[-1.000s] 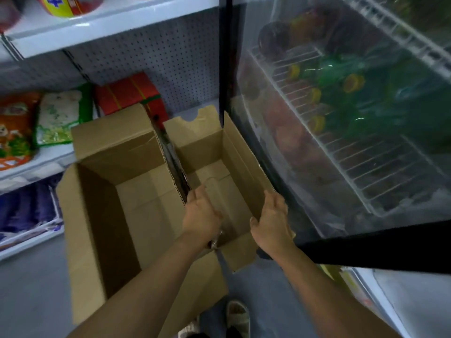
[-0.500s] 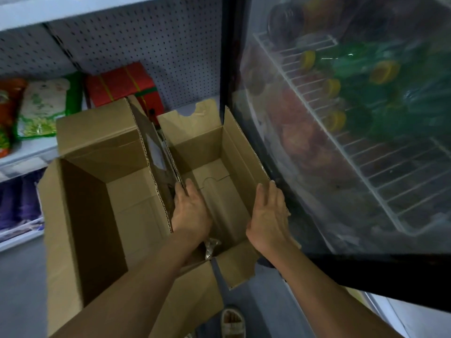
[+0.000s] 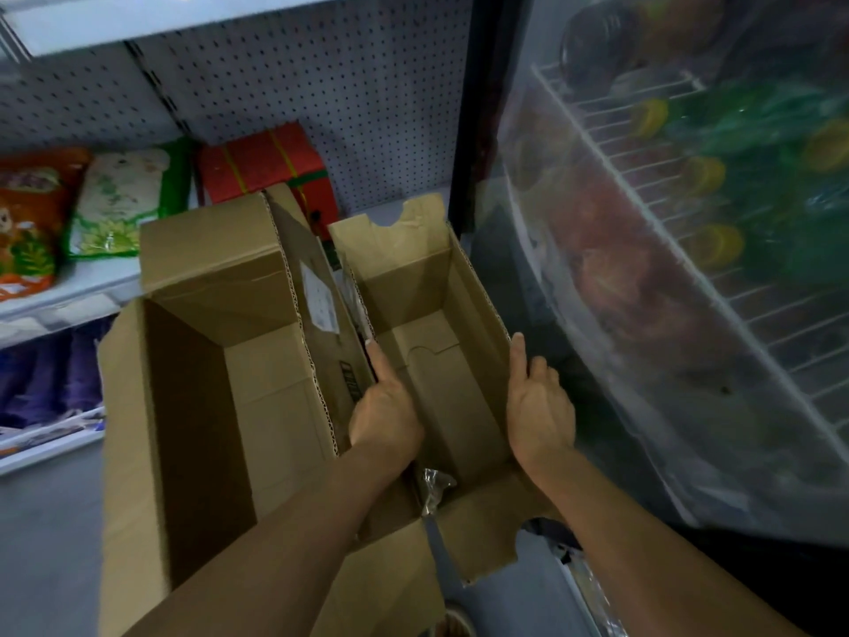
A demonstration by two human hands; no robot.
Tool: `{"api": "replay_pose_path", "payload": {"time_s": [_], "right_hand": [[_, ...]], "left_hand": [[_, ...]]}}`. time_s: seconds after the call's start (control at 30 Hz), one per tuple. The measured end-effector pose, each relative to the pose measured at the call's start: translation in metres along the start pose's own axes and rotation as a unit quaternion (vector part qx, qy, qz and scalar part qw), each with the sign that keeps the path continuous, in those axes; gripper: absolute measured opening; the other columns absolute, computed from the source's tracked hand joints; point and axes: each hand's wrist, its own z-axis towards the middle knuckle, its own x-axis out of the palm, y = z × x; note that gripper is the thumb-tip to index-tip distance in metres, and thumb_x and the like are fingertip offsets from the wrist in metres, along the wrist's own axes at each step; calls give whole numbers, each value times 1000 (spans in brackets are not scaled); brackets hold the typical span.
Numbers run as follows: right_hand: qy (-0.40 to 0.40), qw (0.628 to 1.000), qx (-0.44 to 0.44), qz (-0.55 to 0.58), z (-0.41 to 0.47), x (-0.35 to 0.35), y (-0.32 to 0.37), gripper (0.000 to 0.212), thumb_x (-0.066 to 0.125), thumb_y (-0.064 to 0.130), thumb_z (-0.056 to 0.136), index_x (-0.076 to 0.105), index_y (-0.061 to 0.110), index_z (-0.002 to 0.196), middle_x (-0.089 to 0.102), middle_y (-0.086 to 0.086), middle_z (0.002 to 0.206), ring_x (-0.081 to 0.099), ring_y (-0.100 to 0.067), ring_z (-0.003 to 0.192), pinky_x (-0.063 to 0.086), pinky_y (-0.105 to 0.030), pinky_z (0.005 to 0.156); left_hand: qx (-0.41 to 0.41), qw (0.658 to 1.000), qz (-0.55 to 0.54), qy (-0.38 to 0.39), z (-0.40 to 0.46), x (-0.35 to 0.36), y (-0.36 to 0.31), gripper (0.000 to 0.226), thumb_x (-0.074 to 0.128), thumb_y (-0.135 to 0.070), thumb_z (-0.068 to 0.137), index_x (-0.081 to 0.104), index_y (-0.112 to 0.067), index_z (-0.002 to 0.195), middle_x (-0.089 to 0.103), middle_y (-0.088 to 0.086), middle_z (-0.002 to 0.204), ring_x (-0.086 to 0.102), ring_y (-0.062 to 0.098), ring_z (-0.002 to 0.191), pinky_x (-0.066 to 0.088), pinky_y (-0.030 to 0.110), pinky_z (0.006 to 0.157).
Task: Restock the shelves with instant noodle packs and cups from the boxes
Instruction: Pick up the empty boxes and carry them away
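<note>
1. Along the right side of the frame stands a glass-fronted cooler [image 3: 689, 291], its wire racks holding blurred bottles with yellow caps.
2. Across the upper left, a white shelf unit with a pegboard back [image 3: 367, 108] carries an orange pack [image 3: 27, 213], a green-and-white pack [image 3: 119, 200] and a red pack with yellow bands [image 3: 266, 163]; whether these are noodle packs cannot be told.
3. At lower left sits the larger cardboard box [image 3: 193, 406], flaps up, with nothing visible inside.
4. In the centre, touching it on its right, sits the narrower cardboard box [image 3: 436, 324], also open with a bare bottom; a scrap of clear plastic [image 3: 434, 485] lies at its near end.
5. The left hand [image 3: 383, 411] grips the narrow box's left wall, thumb inside, the other fingers hidden behind the wall.
6. The right hand [image 3: 540, 406] lies against the box's right wall from outside, fingers straight and relaxed, clasping nothing.
7. At the bottom edge, part of a shoe [image 3: 452, 625] shows on the grey floor.
</note>
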Motion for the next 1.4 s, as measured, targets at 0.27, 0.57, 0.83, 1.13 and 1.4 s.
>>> {"api": "replay_pose_path", "payload": {"time_s": [0.27, 0.57, 0.83, 1.13, 1.4], "right_hand": [[-22, 999, -16, -32, -2, -1, 1, 80, 70, -4, 75, 32, 1, 145, 63, -19, 89, 61, -27, 75, 52, -36, 66], [-114, 992, -16, -59, -27, -64, 1, 80, 79, -15, 53, 54, -5, 128, 61, -21, 71, 58, -29, 59, 50, -33, 48], [-133, 987, -61, -64, -71, -164, 9, 72, 62, -11, 78, 35, 0, 143, 62, -20, 95, 60, -30, 85, 52, -34, 66], [-196, 976, -93, -25, -117, -262, 15, 63, 52, -2, 90, 23, 10, 145, 57, -15, 112, 56, -26, 102, 50, -31, 78], [-242, 962, -123, 9, -148, -323, 47, 54, 51, 0, 92, 27, 8, 140, 58, -13, 113, 56, -25, 105, 50, -31, 79]], "left_hand": [[-12, 999, 16, -37, -10, -8, -6, 98, 57, -8, 90, -23, -2, 146, 64, 12, 99, 62, 19, 80, 49, 27, 73], [1, 997, -41, -66, -55, -55, -29, 85, 55, 3, 87, 0, -14, 149, 63, 13, 89, 65, 27, 80, 57, 40, 72], [11, 988, -45, -150, -122, -124, -53, 53, 50, 3, 89, 27, -11, 134, 61, 9, 86, 62, 28, 81, 54, 40, 73], [26, 964, -45, -260, -199, -193, -69, 46, 59, -4, 86, 32, -13, 122, 63, 8, 93, 65, 28, 86, 52, 34, 69], [9, 935, -70, -347, -245, -256, -54, 40, 60, -10, 83, 40, -12, 117, 60, 16, 103, 59, 38, 98, 52, 43, 82]]}}
